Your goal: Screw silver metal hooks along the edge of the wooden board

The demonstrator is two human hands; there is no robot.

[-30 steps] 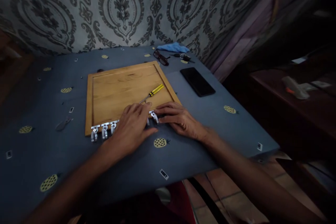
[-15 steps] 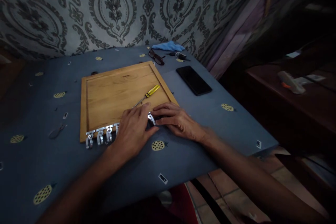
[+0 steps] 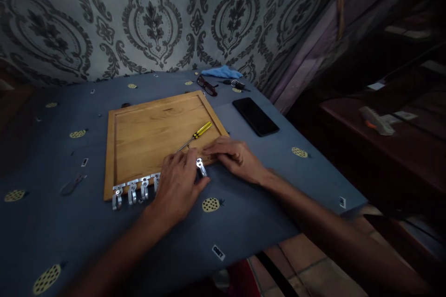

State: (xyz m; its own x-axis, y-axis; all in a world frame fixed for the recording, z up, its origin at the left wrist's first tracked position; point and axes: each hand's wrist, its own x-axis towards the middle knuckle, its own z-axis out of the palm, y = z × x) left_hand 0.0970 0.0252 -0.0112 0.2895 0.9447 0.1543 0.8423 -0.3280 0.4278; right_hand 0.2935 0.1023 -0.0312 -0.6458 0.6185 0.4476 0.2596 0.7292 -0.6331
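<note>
A wooden board with a raised rim lies on the table. Along its front edge runs a row of silver metal hooks. My left hand covers the middle of that row, fingers pressing over the edge, thumb beside the hook at the right end. My right hand is at the board's right front corner, thumb and fingers pinched together; what they hold, if anything, is hidden. A yellow-handled screwdriver rests on the board, its tip by my left fingers. A tiny screw-like piece shows near its shaft.
Right of the board lies a black phone. Behind are glasses, keys and a blue cloth. A small clear item lies at the left on the patterned tablecloth. Curtain fabric hangs behind.
My right hand has shifted off the right-end hook to the board's corner, leaving that hook more visible. My left hand stays on the row. The view has tilted slightly upward.
</note>
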